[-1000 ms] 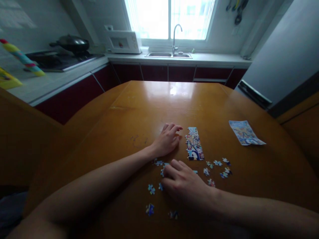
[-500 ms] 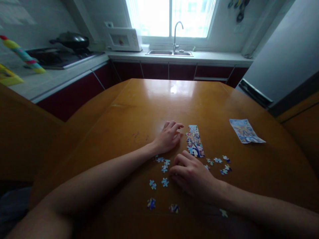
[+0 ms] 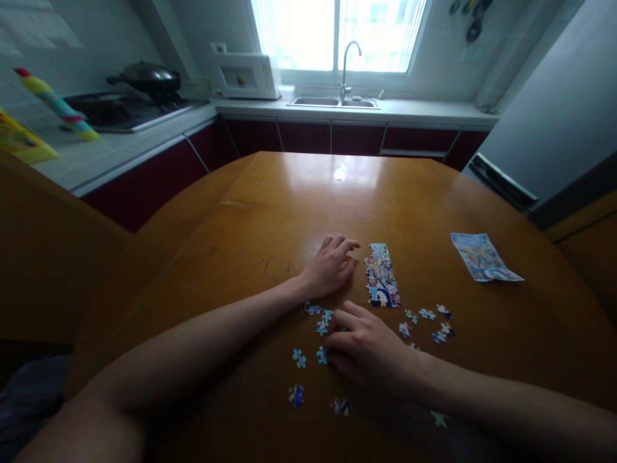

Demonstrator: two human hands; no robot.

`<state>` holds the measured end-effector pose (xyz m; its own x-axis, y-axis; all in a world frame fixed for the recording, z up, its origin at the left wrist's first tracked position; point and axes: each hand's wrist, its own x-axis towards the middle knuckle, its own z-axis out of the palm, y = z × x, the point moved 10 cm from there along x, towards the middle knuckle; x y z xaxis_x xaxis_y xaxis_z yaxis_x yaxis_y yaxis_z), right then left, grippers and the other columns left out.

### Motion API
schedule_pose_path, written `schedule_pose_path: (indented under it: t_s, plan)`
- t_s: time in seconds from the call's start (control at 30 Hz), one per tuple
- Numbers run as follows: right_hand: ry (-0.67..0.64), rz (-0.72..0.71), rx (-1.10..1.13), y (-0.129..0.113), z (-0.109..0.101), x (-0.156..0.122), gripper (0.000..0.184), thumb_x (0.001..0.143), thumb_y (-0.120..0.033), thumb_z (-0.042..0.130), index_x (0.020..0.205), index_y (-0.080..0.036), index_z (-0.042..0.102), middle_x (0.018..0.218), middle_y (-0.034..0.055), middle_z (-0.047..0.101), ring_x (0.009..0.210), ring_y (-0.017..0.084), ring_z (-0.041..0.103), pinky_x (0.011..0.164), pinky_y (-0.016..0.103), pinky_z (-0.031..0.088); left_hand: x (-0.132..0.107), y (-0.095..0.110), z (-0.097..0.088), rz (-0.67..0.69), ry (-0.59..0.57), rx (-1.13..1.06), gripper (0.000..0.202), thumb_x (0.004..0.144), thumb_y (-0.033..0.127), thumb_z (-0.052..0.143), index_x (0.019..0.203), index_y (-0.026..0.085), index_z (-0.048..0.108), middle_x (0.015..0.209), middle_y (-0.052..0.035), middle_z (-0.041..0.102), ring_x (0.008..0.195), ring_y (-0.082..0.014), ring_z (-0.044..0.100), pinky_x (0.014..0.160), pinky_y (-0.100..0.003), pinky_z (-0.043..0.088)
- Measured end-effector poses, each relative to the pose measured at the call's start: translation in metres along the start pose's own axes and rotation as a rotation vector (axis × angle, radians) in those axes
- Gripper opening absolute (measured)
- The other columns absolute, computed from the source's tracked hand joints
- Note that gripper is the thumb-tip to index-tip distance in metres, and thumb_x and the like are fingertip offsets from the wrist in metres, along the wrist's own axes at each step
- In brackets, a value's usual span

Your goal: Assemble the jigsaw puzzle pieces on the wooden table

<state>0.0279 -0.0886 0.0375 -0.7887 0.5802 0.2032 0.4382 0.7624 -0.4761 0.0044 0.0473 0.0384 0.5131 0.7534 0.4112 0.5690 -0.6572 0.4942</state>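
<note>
A partly joined jigsaw puzzle [image 3: 382,275] lies on the table as a narrow upright strip with a blue and white figure at its lower end. Just left of it rests my left hand [image 3: 332,262], fingers apart and holding nothing. My right hand [image 3: 364,341] is below the strip, its fingers curled and their tips at a light blue puzzle piece [image 3: 321,355]; the palm side is hidden. Loose pieces lie around it: a light blue cluster [image 3: 324,323], a single piece [image 3: 299,358], a dark blue one [image 3: 296,395] and a multicoloured one [image 3: 341,406].
Several more loose pieces [image 3: 427,314] lie to the right of my right hand. A printed sheet [image 3: 484,257] with a curled corner is farther right on the wooden table [image 3: 308,199]. Beyond stand a counter with a sink [image 3: 315,101], a microwave [image 3: 245,76] and a wok [image 3: 149,78].
My right hand has moved down and left, away from the strip's lower end to the light blue piece. My left hand stays in place. The view has shifted slightly.
</note>
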Motion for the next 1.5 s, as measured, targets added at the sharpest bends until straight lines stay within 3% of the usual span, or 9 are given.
schedule_pose_path:
  t_s: [0.23, 0.4, 0.53, 0.67, 0.77, 0.9, 1.03, 1.3, 1.5]
  plan:
    - [0.047, 0.008, 0.069, 0.005, -0.013, 0.003, 0.007, 0.087, -0.017, 0.063, 0.082, -0.019, 0.067, 0.090, 0.0046, 0.063, 0.087, 0.019, 0.050, 0.078, 0.032, 0.044, -0.001, 0.001, -0.001, -0.008, -0.001, 0.011, 0.028, 0.094, 0.016, 0.054, 0.121, 0.020, 0.057, 0.118, -0.0075, 0.059, 0.114, -0.0247, 0.047, 0.105, -0.044, 0.045]
    - [0.207, 0.026, 0.116, 0.026, -0.059, 0.006, 0.008, 0.085, -0.015, 0.064, 0.085, -0.020, 0.070, 0.089, 0.0050, 0.064, 0.091, 0.020, 0.052, 0.081, 0.033, 0.046, 0.001, 0.001, -0.002, -0.024, 0.004, -0.014, 0.027, 0.093, 0.014, 0.054, 0.119, 0.019, 0.057, 0.113, -0.0077, 0.059, 0.112, -0.0247, 0.048, 0.102, -0.043, 0.046]
    - [0.347, 0.042, 0.090, 0.063, -0.104, 0.002, 0.009, 0.086, -0.017, 0.066, 0.090, -0.022, 0.072, 0.091, 0.0046, 0.066, 0.092, 0.021, 0.055, 0.084, 0.037, 0.046, 0.001, -0.001, -0.003, -0.041, 0.004, -0.014, 0.027, 0.092, 0.012, 0.053, 0.118, 0.017, 0.058, 0.112, -0.0085, 0.059, 0.111, -0.0248, 0.049, 0.102, -0.044, 0.045]
    - [0.560, 0.213, 0.028, 0.125, -0.140, -0.012, 0.003, 0.083, -0.025, 0.073, 0.086, -0.023, 0.073, 0.086, 0.0043, 0.066, 0.087, 0.022, 0.057, 0.079, 0.038, 0.045, 0.001, -0.003, -0.003, -0.045, -0.008, -0.013, 0.028, 0.093, 0.012, 0.052, 0.119, 0.019, 0.060, 0.113, -0.0081, 0.058, 0.109, -0.0244, 0.049, 0.102, -0.046, 0.045]
    - [0.594, 0.317, 0.040, 0.163, -0.138, -0.018, 0.004, 0.082, -0.025, 0.072, 0.084, -0.022, 0.074, 0.085, 0.0054, 0.067, 0.086, 0.022, 0.058, 0.076, 0.038, 0.044, 0.001, -0.002, -0.003, -0.025, -0.013, -0.013, 0.029, 0.094, 0.014, 0.052, 0.120, 0.023, 0.062, 0.111, -0.0074, 0.057, 0.108, -0.0239, 0.049, 0.101, -0.046, 0.046]
    - [0.514, 0.366, 0.092, 0.186, -0.111, -0.014, 0.004, 0.081, -0.025, 0.073, 0.082, -0.021, 0.075, 0.082, 0.0053, 0.064, 0.083, 0.022, 0.056, 0.074, 0.036, 0.043, 0.000, 0.000, 0.001, 0.003, -0.041, 0.034, 0.032, 0.094, 0.015, 0.054, 0.122, 0.026, 0.064, 0.112, -0.0071, 0.056, 0.108, -0.0241, 0.047, 0.100, -0.046, 0.046]
    - [0.445, 0.367, 0.087, 0.189, -0.097, -0.008, 0.006, 0.081, -0.025, 0.073, 0.083, -0.021, 0.076, 0.077, 0.0035, 0.060, 0.077, 0.019, 0.052, 0.070, 0.034, 0.041, -0.001, 0.003, 0.006, 0.024, -0.098, 0.124, 0.035, 0.096, 0.021, 0.055, 0.128, 0.031, 0.062, 0.119, -0.0071, 0.055, 0.111, -0.0258, 0.045, 0.103, -0.048, 0.043]
    - [0.431, 0.359, 0.099, 0.189, -0.097, -0.004, 0.005, 0.080, -0.022, 0.073, 0.082, -0.019, 0.077, 0.075, 0.0032, 0.059, 0.076, 0.018, 0.051, 0.070, 0.032, 0.041, -0.003, 0.005, 0.014, 0.057, -0.169, 0.209, 0.039, 0.098, 0.028, 0.054, 0.137, 0.035, 0.058, 0.124, -0.0079, 0.052, 0.116, -0.0287, 0.041, 0.105, -0.050, 0.039]
    - [0.414, 0.364, 0.115, 0.192, -0.095, -0.005, 0.011, 0.081, -0.029, 0.073, 0.086, -0.020, 0.078, 0.077, 0.0041, 0.061, 0.076, 0.019, 0.051, 0.069, 0.033, 0.041, -0.003, 0.004, 0.014, 0.050, -0.170, 0.220, 0.041, 0.098, 0.027, 0.055, 0.138, 0.036, 0.057, 0.124, -0.0078, 0.052, 0.116, -0.0288, 0.041, 0.104, -0.050, 0.040]
